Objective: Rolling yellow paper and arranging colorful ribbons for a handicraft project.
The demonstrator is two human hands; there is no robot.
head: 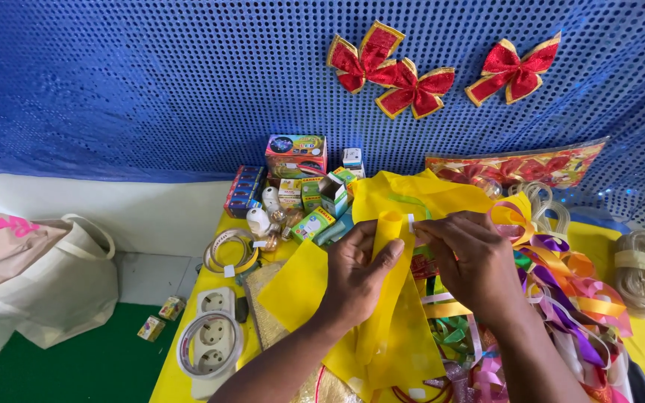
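My left hand (356,272) grips a long yellow strip (388,291) that is folded over into a loop at its top. My right hand (472,261) pinches the top edge of the same strip, with a small piece of clear tape (411,222) at the fingertips. Under both hands lies a sheet of yellow fabric (300,287), and more yellow fabric (412,194) is heaped behind them.
Coloured ribbons (569,291) pile up on the right, beside a coil of pale cord (642,270). Small boxes (296,155), light bulbs (259,220), a tape roll (227,250) and a white socket strip (210,339) sit on the yellow table. Three red bows (412,86) hang on the blue sequin wall. A white tote bag (46,280) lies at left.
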